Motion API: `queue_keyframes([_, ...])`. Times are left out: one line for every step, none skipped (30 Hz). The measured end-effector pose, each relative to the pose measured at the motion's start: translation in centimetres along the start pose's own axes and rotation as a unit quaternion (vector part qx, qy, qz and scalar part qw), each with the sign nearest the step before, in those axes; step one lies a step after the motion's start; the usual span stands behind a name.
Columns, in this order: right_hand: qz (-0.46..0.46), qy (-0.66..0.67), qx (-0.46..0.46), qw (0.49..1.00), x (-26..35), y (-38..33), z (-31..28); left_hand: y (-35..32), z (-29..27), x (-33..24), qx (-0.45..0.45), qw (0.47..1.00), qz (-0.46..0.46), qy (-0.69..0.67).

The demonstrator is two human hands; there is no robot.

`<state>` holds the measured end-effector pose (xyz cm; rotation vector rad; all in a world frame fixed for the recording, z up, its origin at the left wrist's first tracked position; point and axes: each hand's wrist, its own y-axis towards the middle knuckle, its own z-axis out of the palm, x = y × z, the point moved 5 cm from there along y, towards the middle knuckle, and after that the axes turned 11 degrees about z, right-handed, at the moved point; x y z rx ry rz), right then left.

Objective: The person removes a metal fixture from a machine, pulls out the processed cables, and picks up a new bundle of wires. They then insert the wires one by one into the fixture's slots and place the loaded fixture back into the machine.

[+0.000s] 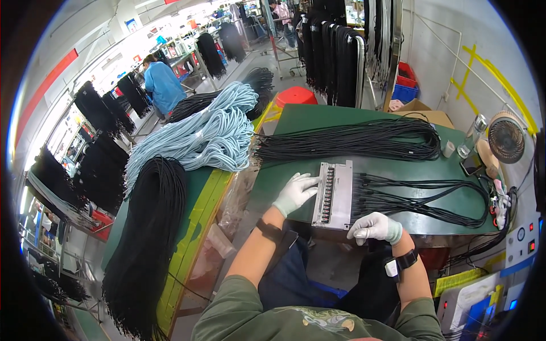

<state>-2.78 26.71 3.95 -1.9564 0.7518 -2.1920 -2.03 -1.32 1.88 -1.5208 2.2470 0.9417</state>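
Observation:
A flat silvery metal fixture (339, 196) lies at the front edge of the green table, with a row of small slots along its left side. Black cables (421, 196) run from its right side and loop back on the tabletop. My left hand (297, 193), in a white glove, has its fingers stretched out to the fixture's left edge. My right hand (375, 227), gloved too, is by the fixture's lower right corner with its fingers curled in. Whatever those fingers may hold is too small or hidden to make out.
A long bundle of black cables (352, 139) lies across the table's far part. Light-blue cables (199, 131) and black ones (151, 216) are heaped on the left table. A small fan (505, 137) and a clear bottle (472, 136) stand at right. A person in blue (164, 85) works behind.

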Motion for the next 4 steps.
queue_keyframes([0.000, 0.003, 0.002, 1.000, -0.06, 0.06, 0.01, -0.04, -0.01, 0.03, 0.001, 1.000, -0.001, -0.001])
queue_keyframes([0.001, 0.007, 0.004, 1.000, -0.11, 0.07, 0.00, -0.03, -0.02, 0.00, 0.002, 1.000, -0.001, -0.001])
queue_keyframes([0.002, 0.010, 0.006, 1.000, -0.14, 0.09, 0.01, -0.03, 0.00, 0.02, 0.005, 1.000, -0.005, -0.003])
queue_keyframes([0.002, 0.011, 0.006, 1.000, -0.18, 0.11, 0.01, -0.04, 0.00, 0.04, 0.008, 1.000, -0.009, -0.004])
